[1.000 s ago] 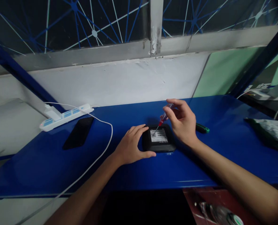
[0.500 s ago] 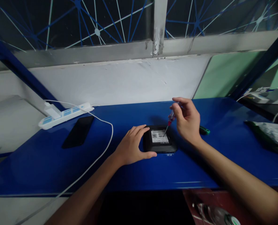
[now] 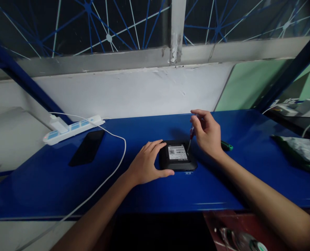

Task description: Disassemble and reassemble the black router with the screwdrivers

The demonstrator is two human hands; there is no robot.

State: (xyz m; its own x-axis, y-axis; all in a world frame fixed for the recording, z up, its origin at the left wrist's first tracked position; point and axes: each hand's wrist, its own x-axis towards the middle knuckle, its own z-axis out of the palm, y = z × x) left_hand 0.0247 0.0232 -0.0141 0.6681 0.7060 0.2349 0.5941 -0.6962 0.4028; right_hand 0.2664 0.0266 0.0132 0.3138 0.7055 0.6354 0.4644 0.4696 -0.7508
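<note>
A flat black device [image 3: 178,164] with a white printed label [image 3: 178,152] is lying on a blue table [image 3: 144,129], label up. The person's left hand [image 3: 146,164] is bracing the device's left side, fingers and thumb clasping it: fingertips are resting at its far-left corner, the thumb along its near edge. The right hand [image 3: 208,134], above and right of the device, is pinching a slim screwdriver [image 3: 192,131]. Its shaft is slanting down to the device's casing, just right of the label; whether the tip is touching is too small to tell. A green-and-black handle [image 3: 226,146] is lying to the device's right, partly behind the right hand. Left of the device, a white cable [image 3: 125,144] is curving past, and farther left a dark phone [image 3: 87,148] is lying before a white power strip [image 3: 75,131].
</note>
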